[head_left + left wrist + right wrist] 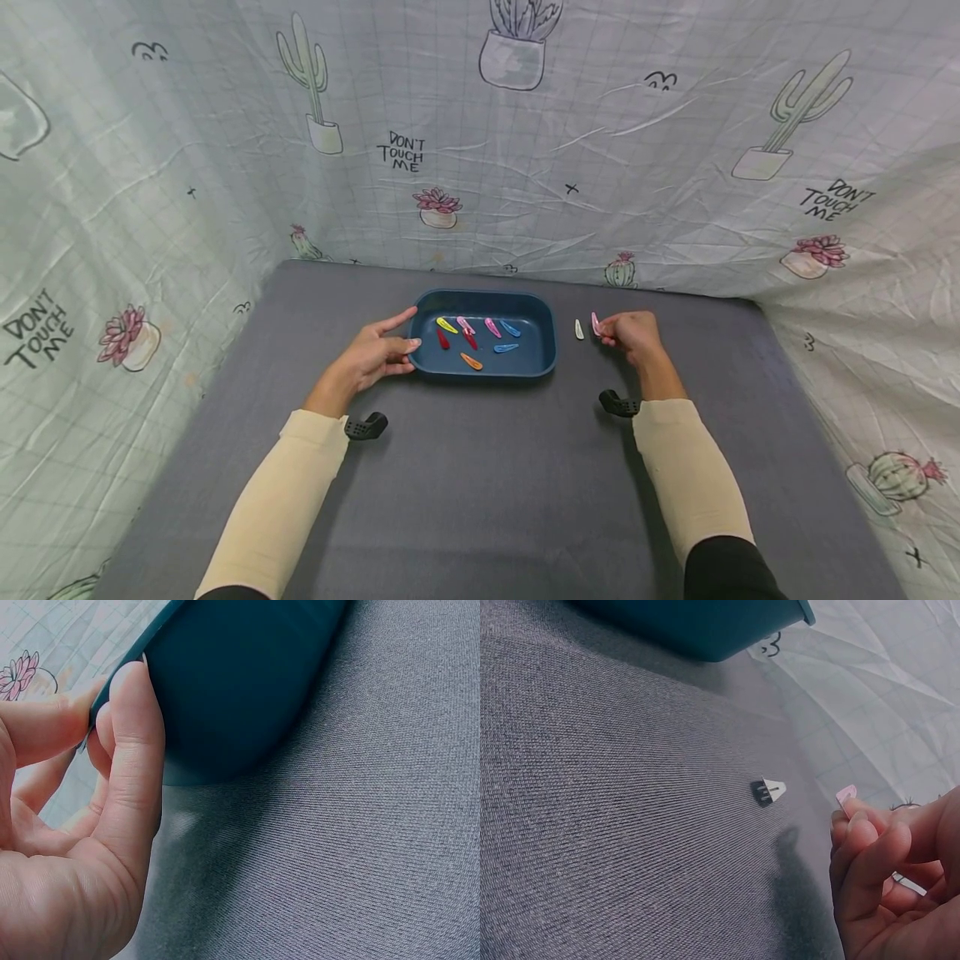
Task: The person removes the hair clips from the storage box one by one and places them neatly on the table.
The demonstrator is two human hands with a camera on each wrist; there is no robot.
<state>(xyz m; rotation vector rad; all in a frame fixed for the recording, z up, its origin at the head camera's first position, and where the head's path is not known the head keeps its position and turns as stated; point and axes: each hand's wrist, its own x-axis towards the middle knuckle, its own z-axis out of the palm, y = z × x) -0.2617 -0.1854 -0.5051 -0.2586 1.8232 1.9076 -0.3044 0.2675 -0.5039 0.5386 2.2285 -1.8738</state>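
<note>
Cream sleeves are lying nearest the camera, over the grey table. The left hand is pinching the left end of the blue tray, thumb over its rim; tugging or tipping there could be sending the loose clips inside sliding. The right hand is holding a pink clip between its fingertips, right of the tray, where a weak pinch could be letting it slip. Between them, a white clip is lying on the table, where a low sweep could be knocking it away.
</note>
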